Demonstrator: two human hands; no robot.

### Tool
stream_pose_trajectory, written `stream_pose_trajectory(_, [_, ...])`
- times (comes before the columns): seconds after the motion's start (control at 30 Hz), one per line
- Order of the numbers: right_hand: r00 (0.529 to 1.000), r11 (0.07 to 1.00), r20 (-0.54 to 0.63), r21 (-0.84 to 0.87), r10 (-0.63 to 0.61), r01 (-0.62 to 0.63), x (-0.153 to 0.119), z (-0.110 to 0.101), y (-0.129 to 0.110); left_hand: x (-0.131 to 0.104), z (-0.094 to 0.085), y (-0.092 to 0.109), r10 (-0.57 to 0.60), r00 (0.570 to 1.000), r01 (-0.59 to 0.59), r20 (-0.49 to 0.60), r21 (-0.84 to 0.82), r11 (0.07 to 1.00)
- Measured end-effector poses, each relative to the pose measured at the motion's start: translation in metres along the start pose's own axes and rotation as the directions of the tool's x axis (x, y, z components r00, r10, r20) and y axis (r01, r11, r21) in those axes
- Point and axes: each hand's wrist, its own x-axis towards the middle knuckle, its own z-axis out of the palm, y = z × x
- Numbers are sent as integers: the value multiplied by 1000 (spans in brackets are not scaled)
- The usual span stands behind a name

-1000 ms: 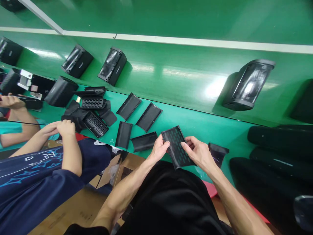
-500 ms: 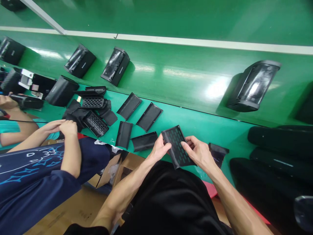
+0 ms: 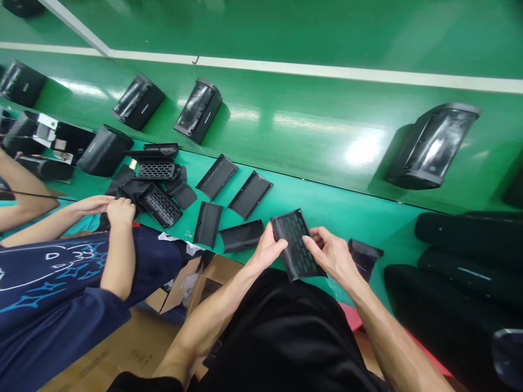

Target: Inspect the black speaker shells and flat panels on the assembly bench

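A teal bench (image 3: 327, 204) runs slantwise across the view, and along its far edge lies a glossy green surface (image 3: 278, 139), with white glare (image 3: 364, 147) toward the right. Behind it a white rail (image 3: 286, 67) spans the width, joined at left by a pale strut (image 3: 77, 28). Low at left is a brown patch (image 3: 118, 348), floor or cardboard, hard to tell which.

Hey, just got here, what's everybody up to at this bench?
The person wearing the camera holds a black slotted panel tilted between both hands, the left hand on one edge and the right hand on the opposite one. Four more black panels lie on the green bench to the left. Further left, beside a pile of dark parts, a co-worker's hands are close together; what they hold is unclear.
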Motion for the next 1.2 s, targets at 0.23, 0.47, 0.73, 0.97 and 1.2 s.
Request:
stream_pose_trajectory(0.23, [987,990,83,2,-140,140,3,-17,3,-3,-30,23,-84,982,95,172,-56,994])
stream_pose_trajectory(0.47, [975,975,22,33,-221,220,3,-19,2,-11,-37,32,-63,985,52,163,76,996])
stream_pose_trajectory(0.73, [954,786,-135,604,267,-134,-42,5,41,-20,-21,20,-17,999,11,-27,-206,978])
stream_pose_trajectory(0.97, [944,535,191,785,270,-312,-52,36,23,-23,-16,9,4,998,-21,-58,-302,953])
stream_pose_trajectory(1.2, [968,602,131,763,212,-236,-45,31,15,-25,6,14,26,998,-44,-58,-327,944])
